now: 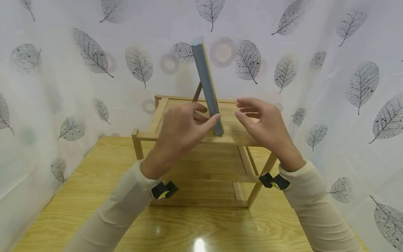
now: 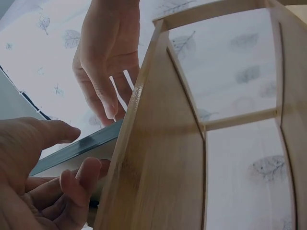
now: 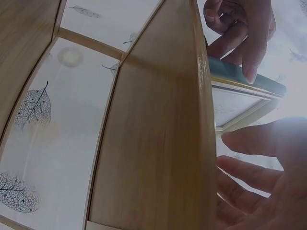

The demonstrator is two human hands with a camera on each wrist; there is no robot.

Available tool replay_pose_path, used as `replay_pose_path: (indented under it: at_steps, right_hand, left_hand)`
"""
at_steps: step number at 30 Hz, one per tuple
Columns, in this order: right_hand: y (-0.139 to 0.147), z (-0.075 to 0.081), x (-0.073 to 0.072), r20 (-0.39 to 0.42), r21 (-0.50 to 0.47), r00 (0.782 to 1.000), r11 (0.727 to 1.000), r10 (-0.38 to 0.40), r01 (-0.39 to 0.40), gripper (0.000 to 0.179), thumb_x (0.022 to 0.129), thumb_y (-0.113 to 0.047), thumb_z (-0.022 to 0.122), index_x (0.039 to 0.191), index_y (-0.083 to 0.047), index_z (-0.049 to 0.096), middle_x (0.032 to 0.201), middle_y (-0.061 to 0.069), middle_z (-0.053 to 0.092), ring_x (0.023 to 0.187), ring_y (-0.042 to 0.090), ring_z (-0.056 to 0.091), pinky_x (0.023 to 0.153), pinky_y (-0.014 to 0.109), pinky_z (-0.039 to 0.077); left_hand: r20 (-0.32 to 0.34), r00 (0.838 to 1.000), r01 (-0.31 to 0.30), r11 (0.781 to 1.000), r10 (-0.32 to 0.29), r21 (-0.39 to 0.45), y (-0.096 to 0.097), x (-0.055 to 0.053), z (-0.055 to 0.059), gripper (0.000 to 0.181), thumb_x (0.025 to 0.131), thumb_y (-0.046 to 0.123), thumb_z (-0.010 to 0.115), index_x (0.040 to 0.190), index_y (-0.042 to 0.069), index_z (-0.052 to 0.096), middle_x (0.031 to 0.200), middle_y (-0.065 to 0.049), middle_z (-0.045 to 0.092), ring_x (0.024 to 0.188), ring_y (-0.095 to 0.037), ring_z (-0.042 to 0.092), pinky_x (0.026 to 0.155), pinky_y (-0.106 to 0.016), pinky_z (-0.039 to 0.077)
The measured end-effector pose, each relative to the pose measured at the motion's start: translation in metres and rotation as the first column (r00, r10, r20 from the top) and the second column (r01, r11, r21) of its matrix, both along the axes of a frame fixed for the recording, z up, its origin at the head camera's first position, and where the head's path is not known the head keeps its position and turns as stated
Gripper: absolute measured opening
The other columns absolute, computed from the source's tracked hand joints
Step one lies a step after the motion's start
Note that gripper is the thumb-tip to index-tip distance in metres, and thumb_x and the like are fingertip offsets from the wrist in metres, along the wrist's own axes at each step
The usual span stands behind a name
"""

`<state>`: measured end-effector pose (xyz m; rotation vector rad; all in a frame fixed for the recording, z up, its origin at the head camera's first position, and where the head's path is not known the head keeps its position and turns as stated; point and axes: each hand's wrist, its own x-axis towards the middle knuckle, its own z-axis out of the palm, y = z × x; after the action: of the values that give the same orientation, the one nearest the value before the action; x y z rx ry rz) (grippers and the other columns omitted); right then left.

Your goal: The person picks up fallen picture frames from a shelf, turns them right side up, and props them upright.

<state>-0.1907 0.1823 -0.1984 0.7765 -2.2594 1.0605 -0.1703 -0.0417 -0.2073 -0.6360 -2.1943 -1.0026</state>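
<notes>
A picture frame with a blue-grey edge stands side-on and leaning on the top board of a wooden shelf. A thin brown prop leg sticks out behind it. My left hand holds the lower part of the frame, thumb on the near edge and fingers curled on its left side. In the right wrist view the frame's pale-bordered face turns toward my right hand. That hand hovers just right of the frame with fingers loosely bent, holding nothing.
The shelf has lower boards and slanted side legs, and stands on a wood-grain table. A pale curtain with dark leaf prints hangs behind and on both sides.
</notes>
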Motion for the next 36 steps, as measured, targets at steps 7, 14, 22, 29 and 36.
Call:
replay_pose_path:
  at_steps: [7, 14, 22, 29, 36]
  right_hand:
    - [0.0038, -0.0027, -0.0034, 0.003, 0.023, 0.999, 0.999, -0.036, 0.036, 0.027, 0.094, -0.003, 0.069, 0.119, 0.007, 0.069, 0.113, 0.021, 0.071, 0.100, 0.033, 0.071, 0.088, 0.042, 0.058]
    - [0.0065, -0.0045, -0.0055, 0.006, 0.030, 0.999, 0.998, -0.048, 0.048, 0.027, 0.094, -0.003, 0.069, 0.119, 0.008, 0.069, 0.113, 0.024, 0.071, 0.100, 0.035, 0.071, 0.088, 0.048, 0.058]
    - [0.0071, -0.0058, -0.0072, 0.021, 0.023, 0.998, 0.998, -0.052, 0.051, 0.027, 0.094, -0.005, 0.070, 0.119, 0.007, 0.069, 0.113, 0.023, 0.071, 0.101, 0.034, 0.071, 0.089, 0.047, 0.058]
    - [0.0047, -0.0051, -0.0068, 0.018, 0.024, 0.999, 0.999, -0.048, 0.048, 0.027, 0.094, -0.005, 0.070, 0.118, 0.007, 0.069, 0.113, 0.022, 0.071, 0.100, 0.033, 0.071, 0.089, 0.045, 0.058]
    - [0.0032, -0.0054, -0.0064, 0.026, 0.036, 0.998, 0.998, -0.053, 0.052, 0.027, 0.095, -0.006, 0.070, 0.118, 0.007, 0.069, 0.114, 0.023, 0.071, 0.101, 0.034, 0.071, 0.089, 0.046, 0.058]
  left_hand:
    - [0.006, 1.000, 0.001, 1.000, -0.001, -0.005, 0.0047, -0.0055, -0.0012, 0.034, 0.089, 0.036, 0.078, 0.092, 0.002, 0.073, 0.078, -0.004, 0.076, 0.064, -0.009, 0.072, 0.052, -0.026, 0.052]
    - [0.011, 1.000, -0.004, 1.000, 0.004, -0.006, 0.0073, -0.0080, -0.0013, 0.032, 0.089, 0.037, 0.078, 0.087, 0.006, 0.072, 0.073, 0.000, 0.075, 0.059, -0.005, 0.068, 0.049, -0.026, 0.048]
    - [0.009, 1.000, -0.001, 1.000, 0.001, 0.002, 0.0079, -0.0092, -0.0014, 0.032, 0.090, 0.037, 0.078, 0.082, 0.007, 0.071, 0.069, 0.002, 0.073, 0.057, -0.004, 0.066, 0.048, -0.027, 0.048]
    - [0.006, 1.000, -0.009, 1.000, 0.009, -0.003, 0.0069, -0.0093, -0.0016, 0.030, 0.090, 0.034, 0.077, 0.081, 0.006, 0.071, 0.068, 0.001, 0.072, 0.054, -0.004, 0.064, 0.048, -0.027, 0.047]
    - [-0.006, 1.000, -0.005, 1.000, 0.005, -0.012, 0.0061, -0.0084, -0.0015, 0.027, 0.091, 0.031, 0.076, 0.082, 0.006, 0.073, 0.068, 0.001, 0.072, 0.054, -0.004, 0.063, 0.048, -0.027, 0.048]
